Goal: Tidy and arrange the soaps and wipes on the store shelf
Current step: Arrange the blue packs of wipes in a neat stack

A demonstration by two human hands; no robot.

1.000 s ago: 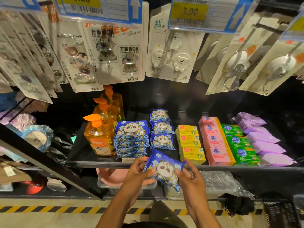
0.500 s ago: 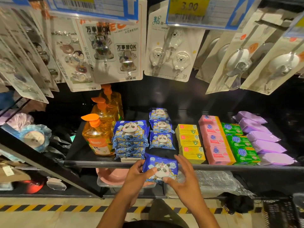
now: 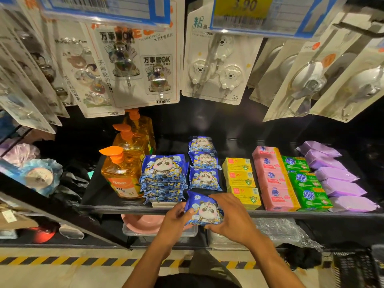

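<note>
We see left hand [image 3: 176,217] and right hand [image 3: 231,217] gripping wipes pack [image 3: 204,209] by sides, at shelf [image 3: 99,195] front edge.

Light comes from above and the near side, bright on the hanging hook cards [image 3: 218,65]. The price label [image 3: 243,9] overhead is smeared with blur. The shelf [image 3: 99,194] fades to black at its far back. The wipes pack [image 3: 204,208] is sharp, with a soft sheen. Wide-angle distortion splays the left and right edges.
</note>
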